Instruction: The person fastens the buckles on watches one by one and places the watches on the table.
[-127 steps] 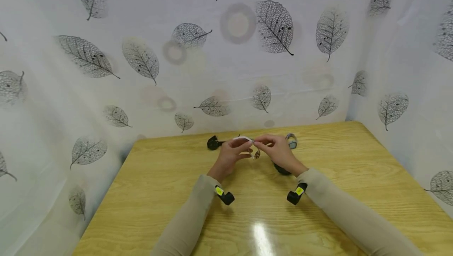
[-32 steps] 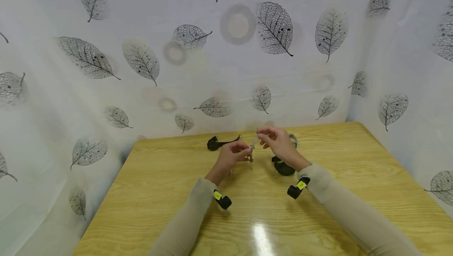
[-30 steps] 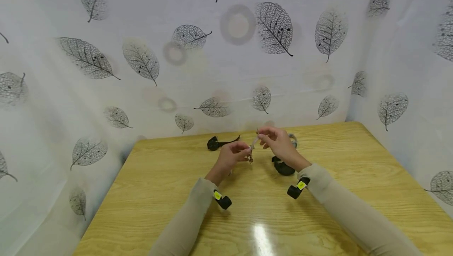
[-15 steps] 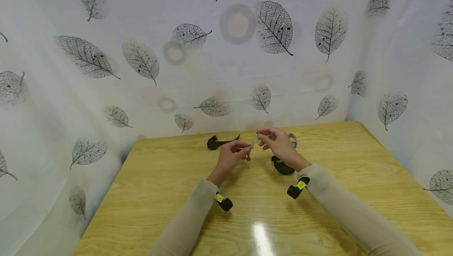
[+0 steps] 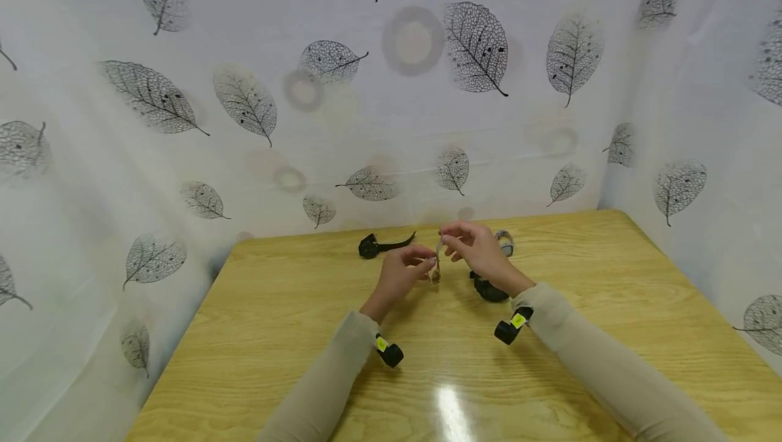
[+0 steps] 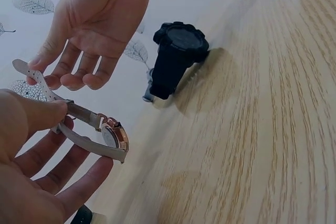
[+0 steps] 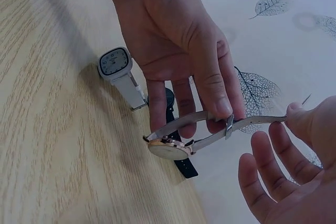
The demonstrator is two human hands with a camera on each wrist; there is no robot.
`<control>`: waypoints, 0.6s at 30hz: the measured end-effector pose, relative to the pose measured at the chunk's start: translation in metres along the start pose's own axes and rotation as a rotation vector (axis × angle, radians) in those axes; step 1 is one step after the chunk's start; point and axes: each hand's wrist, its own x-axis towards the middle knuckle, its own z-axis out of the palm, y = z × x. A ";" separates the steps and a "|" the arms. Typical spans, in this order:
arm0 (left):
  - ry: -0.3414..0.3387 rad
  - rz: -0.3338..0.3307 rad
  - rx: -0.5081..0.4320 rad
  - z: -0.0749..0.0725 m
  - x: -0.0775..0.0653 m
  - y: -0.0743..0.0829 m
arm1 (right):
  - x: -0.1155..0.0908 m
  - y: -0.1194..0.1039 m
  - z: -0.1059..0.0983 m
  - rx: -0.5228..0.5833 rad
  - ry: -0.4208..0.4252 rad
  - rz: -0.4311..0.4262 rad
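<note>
A wristwatch [image 7: 169, 149] with a rose-gold case and a pale grey strap hangs between both hands, its strap looped through the buckle. My left hand [image 5: 403, 275] pinches it at the buckle [image 7: 229, 127] between thumb and fingers, the other fingers spread below. With thumb and index finger my right hand [image 5: 479, 248] holds the free strap end [image 6: 21, 66], which has small holes. In the head view the watch dangles above the table, its case just under the left fingertips.
On the wooden table [image 5: 275, 333] lie a black watch [image 5: 369, 246] at back left, a chunky black watch [image 6: 181, 51] by the right wrist, and a grey watch [image 5: 506, 244] behind it. A white square watch [image 7: 114, 61] is mostly hidden by the left arm in the head view.
Since the oldest frame, my right hand has moved from near the left fingertips up to the strap end, drawing it upward. Over the last half second both hands have shifted slightly closer together.
</note>
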 end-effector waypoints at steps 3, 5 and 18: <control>0.008 -0.002 -0.024 0.001 0.000 -0.002 | 0.000 0.001 0.000 -0.013 -0.003 0.006; 0.002 0.001 -0.052 0.001 0.000 -0.002 | -0.001 0.001 -0.001 -0.020 -0.002 0.010; -0.112 -0.049 -0.181 0.001 -0.001 -0.001 | -0.001 -0.003 0.000 -0.044 0.003 -0.003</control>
